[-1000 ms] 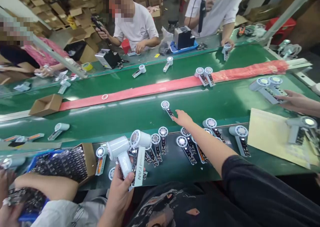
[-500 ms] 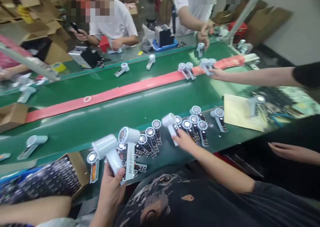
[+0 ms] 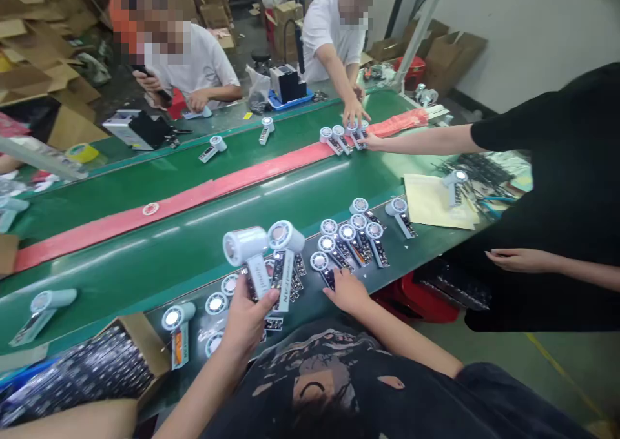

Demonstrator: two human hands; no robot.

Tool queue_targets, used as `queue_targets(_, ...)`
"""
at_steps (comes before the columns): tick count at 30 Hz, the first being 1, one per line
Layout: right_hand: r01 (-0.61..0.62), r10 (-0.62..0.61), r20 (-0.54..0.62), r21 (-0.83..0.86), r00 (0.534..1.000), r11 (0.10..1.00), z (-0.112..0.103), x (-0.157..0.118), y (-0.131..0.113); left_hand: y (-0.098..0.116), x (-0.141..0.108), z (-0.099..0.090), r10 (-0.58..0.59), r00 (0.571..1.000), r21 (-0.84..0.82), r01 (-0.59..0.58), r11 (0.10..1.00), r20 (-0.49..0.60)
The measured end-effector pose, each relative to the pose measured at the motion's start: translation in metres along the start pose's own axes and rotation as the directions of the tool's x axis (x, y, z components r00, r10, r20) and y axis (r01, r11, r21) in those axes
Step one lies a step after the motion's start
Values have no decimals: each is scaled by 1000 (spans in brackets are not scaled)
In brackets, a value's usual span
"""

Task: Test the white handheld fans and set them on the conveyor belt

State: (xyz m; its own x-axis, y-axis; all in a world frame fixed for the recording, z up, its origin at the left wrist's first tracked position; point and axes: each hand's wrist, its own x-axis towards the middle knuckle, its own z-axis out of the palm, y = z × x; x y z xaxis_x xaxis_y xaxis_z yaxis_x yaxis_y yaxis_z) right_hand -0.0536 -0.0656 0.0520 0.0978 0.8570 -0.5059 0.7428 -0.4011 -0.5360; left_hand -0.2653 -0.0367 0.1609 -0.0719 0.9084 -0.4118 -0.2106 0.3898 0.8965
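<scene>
My left hand (image 3: 246, 319) is closed around two pale blue handheld fans, lifted above the bench's front edge. One fan (image 3: 245, 245) has its head turned to the left; the other fan (image 3: 285, 235) stands beside it, with its handle open and a dark circuit board showing. To the right, my right hand (image 3: 349, 292) grips the handle of another handheld fan (image 3: 320, 261), low at the bench. That fan is at the near left end of a cluster of similar fans (image 3: 347, 232) with exposed boards. More fans (image 3: 216, 303) lie partly hidden behind my left hand and wrist.
A green conveyor (image 3: 203, 232) runs behind the bench, divided by a pink strip (image 3: 242, 175). At left is a carton of dark parts (image 3: 97, 368). A co-worker's arm (image 3: 426, 141) reaches in from the right; two people in white shirts sit opposite. A yellow sheet (image 3: 431, 200) lies at right.
My right hand has lowered its fan to the near side of the cluster. The view has shifted, and across the belt a person's hand now reaches the fans on the pink strip.
</scene>
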Motion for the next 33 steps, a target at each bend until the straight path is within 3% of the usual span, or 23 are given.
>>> queue_targets(2,118,-123,40,124,992,985,-15,-11,-14,-4,-3,6,33,999,48,-34,998,12)
queue_targets(3,194,-218,65,268,974,944,-23,-17,-24,-6,-5,8,58,998,73,-60,996,25)
queue_targets(5,278,-413,77,626,907,729,-34,-27,-45,-10,-7,13,115,992,116,-120,986,51)
queue_targets(7,212,-491,54,858,870,469,-39,-33,-68,-13,-9,17,175,983,153,-181,972,50)
queue_targets(9,104,-438,83,916,895,387,-41,-35,-85,-16,-12,18,223,974,191,-225,956,32)
queue_targets(13,-67,-316,203,918,927,392,-42,-33,-95,-18,-19,16,264,963,320,-267,909,52)
queue_targets(18,-134,-272,237,928,933,347,-47,-29,-90,-25,-27,17,305,947,354,-319,879,96)
queue_targets(23,-90,-339,197,948,920,306,-52,-30,-87,-25,-31,20,203,979,123,-200,972,-17)
queue_targets(27,1,-347,148,919,926,394,-60,-31,-83,-22,-30,15,118,984,-36,-124,992,-135)
queue_targets(33,130,-430,81,888,899,440,-71,-28,-77,-24,-26,18,76,987,-134,-95,986,-141)
